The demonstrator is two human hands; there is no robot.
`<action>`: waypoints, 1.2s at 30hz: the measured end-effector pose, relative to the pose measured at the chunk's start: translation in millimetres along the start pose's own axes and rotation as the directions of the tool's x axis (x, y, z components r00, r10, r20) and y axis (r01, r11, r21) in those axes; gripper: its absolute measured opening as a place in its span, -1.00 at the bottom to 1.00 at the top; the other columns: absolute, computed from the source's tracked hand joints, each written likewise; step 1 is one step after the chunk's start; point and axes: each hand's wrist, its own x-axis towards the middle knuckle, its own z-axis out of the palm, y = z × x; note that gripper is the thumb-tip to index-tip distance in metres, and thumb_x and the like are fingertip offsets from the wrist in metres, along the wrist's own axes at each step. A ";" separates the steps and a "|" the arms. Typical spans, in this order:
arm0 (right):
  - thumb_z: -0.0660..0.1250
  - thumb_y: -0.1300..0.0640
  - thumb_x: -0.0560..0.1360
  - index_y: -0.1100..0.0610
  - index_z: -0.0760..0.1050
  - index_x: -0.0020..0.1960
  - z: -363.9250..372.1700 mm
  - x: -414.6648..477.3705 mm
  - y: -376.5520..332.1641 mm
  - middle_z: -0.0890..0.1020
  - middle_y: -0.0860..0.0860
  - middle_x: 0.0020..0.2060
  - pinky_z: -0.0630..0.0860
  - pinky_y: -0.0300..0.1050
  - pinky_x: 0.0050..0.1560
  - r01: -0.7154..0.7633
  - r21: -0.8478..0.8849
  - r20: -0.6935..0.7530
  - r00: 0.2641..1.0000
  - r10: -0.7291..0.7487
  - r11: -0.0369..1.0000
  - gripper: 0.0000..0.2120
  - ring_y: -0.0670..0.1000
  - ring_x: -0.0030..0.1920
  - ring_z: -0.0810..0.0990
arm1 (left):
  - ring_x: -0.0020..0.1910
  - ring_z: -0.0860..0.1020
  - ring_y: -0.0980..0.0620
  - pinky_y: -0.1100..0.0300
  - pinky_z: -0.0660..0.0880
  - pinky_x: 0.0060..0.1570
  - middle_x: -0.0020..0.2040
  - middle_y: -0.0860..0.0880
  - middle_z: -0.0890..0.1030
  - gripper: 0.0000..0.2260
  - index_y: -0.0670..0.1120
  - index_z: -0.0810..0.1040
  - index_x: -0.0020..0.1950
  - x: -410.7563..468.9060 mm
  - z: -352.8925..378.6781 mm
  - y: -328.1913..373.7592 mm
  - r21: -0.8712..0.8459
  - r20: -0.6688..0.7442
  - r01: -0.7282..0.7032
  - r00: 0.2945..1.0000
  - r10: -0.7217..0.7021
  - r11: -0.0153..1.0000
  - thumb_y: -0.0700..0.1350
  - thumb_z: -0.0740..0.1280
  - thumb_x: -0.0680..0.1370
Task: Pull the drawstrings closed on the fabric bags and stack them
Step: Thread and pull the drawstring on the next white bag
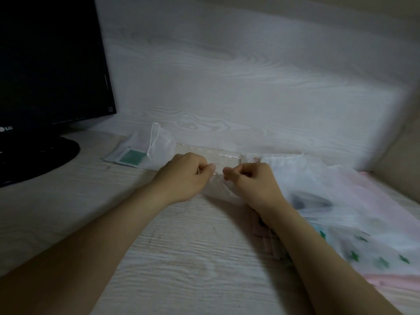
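Note:
A sheer white mesh bag lies on the pale wood desk between my two hands. My left hand has its fingers curled and pinches the bag's left top edge or its string. My right hand pinches the same bag's opening just to the right, thumb against forefinger. A second white mesh bag with a green card inside and a looped white drawstring lies at the back left. A pile of more sheer bags lies to the right, partly under my right forearm.
A black monitor on a round black stand fills the left. A pale wood-grain wall panel closes off the back of the desk. Pink and green-patterned items show through the bags at the right.

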 end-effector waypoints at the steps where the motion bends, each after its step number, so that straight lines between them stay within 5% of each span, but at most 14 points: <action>1: 0.46 -0.07 0.51 0.10 0.69 -0.28 1.1 -0.4 -0.6 0.61 -0.11 -0.49 0.43 -0.16 -0.20 0.005 -0.031 -0.015 1.000 -0.005 1.000 -0.71 -0.15 -0.42 0.52 | -0.38 0.42 0.05 0.06 0.45 -0.26 -0.40 0.00 0.48 -0.55 -0.18 0.47 -0.26 0.0 1.9 -0.6 -0.025 -0.001 -0.003 1.000 0.003 1.000 0.11 0.29 0.68; 7: 0.44 -0.12 0.51 0.11 0.59 -0.32 5.1 -0.9 -4.5 0.62 -0.08 -0.45 0.42 -0.17 -0.22 0.002 -0.179 -0.114 0.993 -0.022 0.984 -0.64 -0.10 -0.35 0.56 | -0.37 0.44 0.21 0.25 0.36 -0.28 -0.36 0.10 0.53 -0.68 -0.13 0.54 -0.18 4.4 3.8 -2.2 -0.159 -0.055 -0.004 0.998 -0.004 0.987 0.03 0.35 0.68; 11: 0.44 -0.06 0.51 0.13 0.60 -0.25 10.3 0.8 -5.7 0.66 -0.05 -0.38 0.38 -0.19 -0.26 0.030 -0.258 -0.134 0.989 -0.066 0.966 -0.71 -0.08 -0.28 0.60 | -0.38 0.46 0.14 0.14 0.44 -0.24 -0.41 0.12 0.51 -0.67 -0.11 0.53 -0.20 4.9 3.0 -5.9 -0.235 -0.001 0.089 0.996 -0.091 0.968 0.04 0.32 0.69; 20: 0.43 -0.03 0.55 0.06 0.52 -0.29 14.8 1.6 0.7 0.57 -0.09 -0.44 0.31 -0.38 -0.37 0.202 -0.312 0.035 0.979 -0.201 0.928 -0.70 -0.17 -0.39 0.51 | -0.12 0.69 -0.01 -0.02 0.64 0.08 -0.20 -0.02 0.73 -0.72 -0.21 0.65 -0.17 1.8 -3.7 13.2 -0.445 -0.121 0.044 0.987 -0.108 0.894 -0.07 0.36 0.65; 24: 0.41 -0.15 0.56 0.04 0.57 -0.25 15.5 0.2 2.3 0.58 -0.10 -0.45 0.36 -0.23 -0.29 0.250 -0.320 0.066 0.968 -0.242 0.914 -0.68 -0.15 -0.38 0.54 | -0.07 0.74 0.00 0.16 0.63 -0.03 -0.10 -0.08 0.75 -0.74 -0.23 0.61 -0.09 -0.1 -3.3 19.3 -0.607 -0.043 0.046 0.995 -0.090 0.793 -0.12 0.31 0.71; 30: 0.43 -0.12 0.56 0.03 0.64 -0.26 12.6 1.8 1.3 0.60 -0.16 -0.48 0.34 -0.39 -0.34 0.282 -0.325 0.045 0.958 -0.283 0.903 -0.70 -0.19 -0.40 0.57 | -0.42 0.35 0.15 0.23 0.36 -0.35 -0.34 0.04 0.41 -0.71 -0.06 0.37 -0.13 1.7 -4.1 12.8 -0.608 0.107 0.175 0.985 -0.139 0.774 0.00 0.19 0.76; 36: 0.40 -0.04 0.60 0.04 0.68 -0.15 11.3 -2.0 -3.5 0.46 -0.22 -0.61 0.32 -0.38 -0.41 0.303 -0.284 -0.015 0.947 -0.320 0.910 -0.77 -0.21 -0.47 0.51 | -0.35 0.38 0.14 0.12 0.35 -0.22 -0.34 0.14 0.45 -0.76 0.02 0.46 -0.14 4.7 2.8 7.4 -0.520 0.147 0.172 0.983 -0.111 0.836 0.05 0.19 0.70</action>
